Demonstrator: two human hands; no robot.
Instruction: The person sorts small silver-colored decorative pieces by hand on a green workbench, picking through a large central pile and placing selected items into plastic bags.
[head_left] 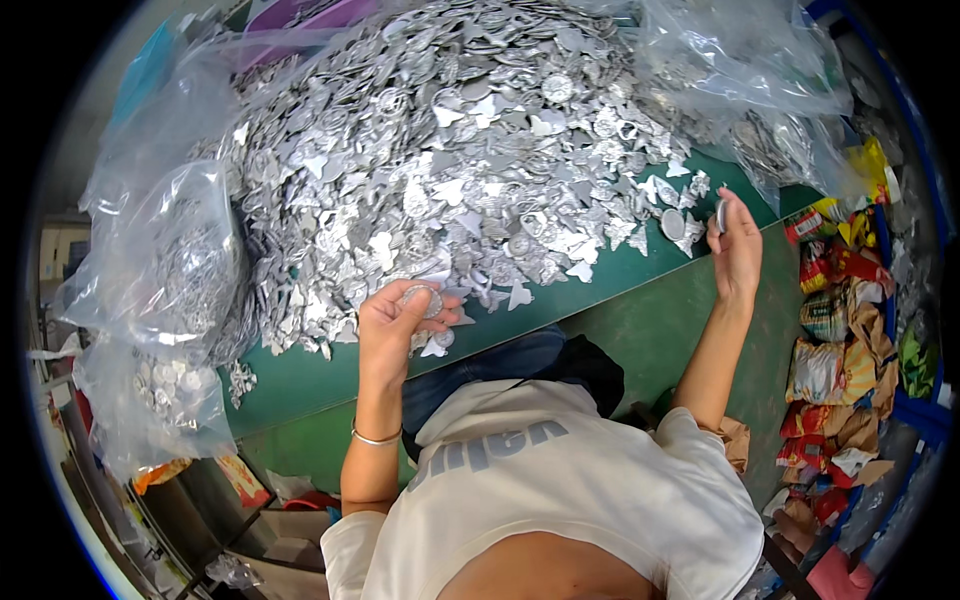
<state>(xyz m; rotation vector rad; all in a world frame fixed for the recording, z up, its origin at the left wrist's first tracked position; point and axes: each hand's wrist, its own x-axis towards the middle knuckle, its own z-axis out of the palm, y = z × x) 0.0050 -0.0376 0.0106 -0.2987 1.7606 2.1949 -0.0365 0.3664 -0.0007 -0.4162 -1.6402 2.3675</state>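
Note:
A big heap of flat silver-coloured metal pieces (400, 190), in many shapes, covers most of the green table (300, 388). At the heap's near edge my left hand (383, 325) is closed on a round silver medallion (424, 301), thumb across its face. Near the table's right edge my right hand (738, 258) pinches another round silver disc (720, 216), seen nearly edge-on, between thumb and fingers. A few loose pieces, among them a round disc (673, 224), lie on the table just left of my right hand.
Clear plastic bags with metal pieces stand at the left (170, 260) and the far right (760, 90). A purple tub (300, 28) is at the back left. Colourful packets (825, 370) fill a blue-framed rack on the right. Open boxes (290, 535) sit at the lower left.

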